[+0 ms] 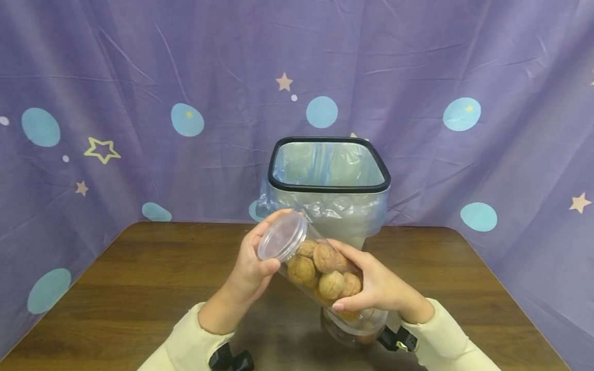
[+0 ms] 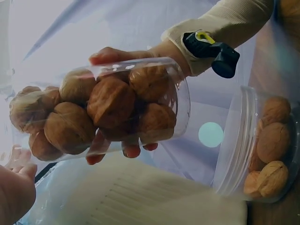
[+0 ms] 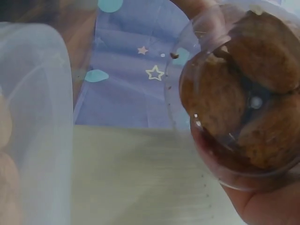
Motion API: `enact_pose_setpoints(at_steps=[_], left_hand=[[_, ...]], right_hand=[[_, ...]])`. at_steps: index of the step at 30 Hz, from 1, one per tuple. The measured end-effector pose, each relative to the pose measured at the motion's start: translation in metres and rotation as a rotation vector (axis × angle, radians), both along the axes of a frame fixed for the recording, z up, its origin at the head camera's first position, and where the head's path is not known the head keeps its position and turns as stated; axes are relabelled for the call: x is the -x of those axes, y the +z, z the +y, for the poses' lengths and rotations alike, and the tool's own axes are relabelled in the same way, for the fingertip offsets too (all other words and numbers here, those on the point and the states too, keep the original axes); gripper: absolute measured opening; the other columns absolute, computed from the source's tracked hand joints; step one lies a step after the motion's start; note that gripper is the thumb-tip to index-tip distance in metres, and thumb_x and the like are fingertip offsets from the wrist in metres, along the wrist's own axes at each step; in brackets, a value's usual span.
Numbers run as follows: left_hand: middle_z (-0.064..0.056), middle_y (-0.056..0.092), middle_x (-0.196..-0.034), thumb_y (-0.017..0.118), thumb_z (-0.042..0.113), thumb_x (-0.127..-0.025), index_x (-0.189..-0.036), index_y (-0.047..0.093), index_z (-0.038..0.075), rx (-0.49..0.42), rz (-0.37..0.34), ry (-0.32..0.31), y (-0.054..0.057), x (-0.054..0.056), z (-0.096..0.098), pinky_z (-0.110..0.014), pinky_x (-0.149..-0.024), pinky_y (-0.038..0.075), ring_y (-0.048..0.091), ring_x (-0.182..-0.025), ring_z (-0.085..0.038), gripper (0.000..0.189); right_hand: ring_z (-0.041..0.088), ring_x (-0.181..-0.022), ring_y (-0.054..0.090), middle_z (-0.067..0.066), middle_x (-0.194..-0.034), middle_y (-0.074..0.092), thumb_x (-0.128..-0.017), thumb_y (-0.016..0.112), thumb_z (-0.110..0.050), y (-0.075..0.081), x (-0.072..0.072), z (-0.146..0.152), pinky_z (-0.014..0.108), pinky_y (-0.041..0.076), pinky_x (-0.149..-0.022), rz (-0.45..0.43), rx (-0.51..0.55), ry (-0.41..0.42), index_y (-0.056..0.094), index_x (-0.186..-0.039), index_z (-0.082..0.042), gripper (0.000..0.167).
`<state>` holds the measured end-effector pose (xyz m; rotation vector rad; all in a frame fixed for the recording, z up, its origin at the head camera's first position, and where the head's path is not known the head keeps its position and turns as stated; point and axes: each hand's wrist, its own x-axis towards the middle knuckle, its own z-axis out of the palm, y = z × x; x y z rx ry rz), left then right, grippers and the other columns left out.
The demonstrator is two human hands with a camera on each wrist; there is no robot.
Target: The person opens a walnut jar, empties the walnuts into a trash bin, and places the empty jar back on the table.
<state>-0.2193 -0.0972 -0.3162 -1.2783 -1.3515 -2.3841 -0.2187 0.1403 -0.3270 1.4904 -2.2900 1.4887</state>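
Observation:
A clear plastic jar (image 1: 317, 233) of walnuts (image 1: 301, 269) is held up at a slant over the table, its lid end toward the upper left. My right hand (image 1: 382, 283) grips the jar's body, thumb on the near side and fingers around the far side. With the fingers and thumb of my left hand (image 1: 246, 268) I hold the clear lid (image 1: 280, 237) at the jar's upper end. The left wrist view shows the walnuts packed inside. Below stands a second clear jar (image 2: 240, 140), also containing walnuts (image 2: 273, 143), partly covered by the held jar in the head view.
Just behind my hands is a light-coloured bin (image 1: 334, 214) with a black rim (image 1: 329, 189) and a bluish plastic liner (image 1: 297, 202). The brown wooden table (image 1: 153, 288) extends to both sides. A purple curtain (image 1: 223, 62) with stars and dots hangs behind.

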Motion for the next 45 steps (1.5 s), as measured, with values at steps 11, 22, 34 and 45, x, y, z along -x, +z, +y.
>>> enact_pose_setpoints(at_steps=[11, 22, 34, 45], left_hand=[[-0.010, 0.060, -0.125, 0.081, 0.030, -0.072, -0.130, 0.050, -0.001, 0.004, -0.038, 0.032, -0.002, -0.005, 0.001, -0.030, -0.099, 0.044, 0.056, -0.112, -0.019, 0.073], [-0.007, 0.062, -0.120, 0.080, 0.029, -0.072, -0.129, 0.051, -0.001, 0.024, -0.097, 0.084, -0.001, -0.009, 0.002, -0.029, -0.095, 0.046, 0.057, -0.107, -0.017, 0.070], [-0.008, 0.060, -0.118, 0.076, 0.014, -0.073, -0.128, 0.048, -0.005, -0.027, -0.305, 0.188, 0.000, -0.015, 0.010, -0.025, -0.092, 0.047, 0.056, -0.106, -0.017, 0.065], [-0.012, 0.053, -0.124, 0.075, 0.014, -0.076, -0.131, 0.043, -0.009, -0.049, -0.382, 0.301, 0.006, -0.029, 0.017, -0.027, -0.096, 0.045, 0.051, -0.113, -0.022, 0.067]], right_hand=[[0.014, -0.111, 0.054, 0.015, -0.131, 0.052, -0.067, 0.084, -0.008, -0.007, -0.004, -0.002, 0.027, 0.047, -0.093, -0.059, 0.021, 0.001, 0.033, -0.145, -0.006, 0.093], [0.014, -0.108, 0.056, 0.015, -0.126, 0.055, -0.068, 0.084, -0.010, -0.011, -0.007, -0.006, 0.028, 0.049, -0.090, -0.053, 0.038, -0.015, 0.035, -0.144, -0.005, 0.091], [0.013, -0.098, 0.060, 0.010, -0.119, 0.062, -0.065, 0.087, -0.019, -0.012, -0.011, -0.012, 0.028, 0.052, -0.083, 0.061, 0.025, -0.224, 0.039, -0.141, -0.008, 0.091], [0.016, -0.101, 0.061, 0.008, -0.126, 0.058, -0.056, 0.091, -0.024, -0.009, -0.022, -0.018, 0.032, 0.053, -0.084, 0.357, -0.038, -0.466, 0.041, -0.141, -0.011, 0.099]])
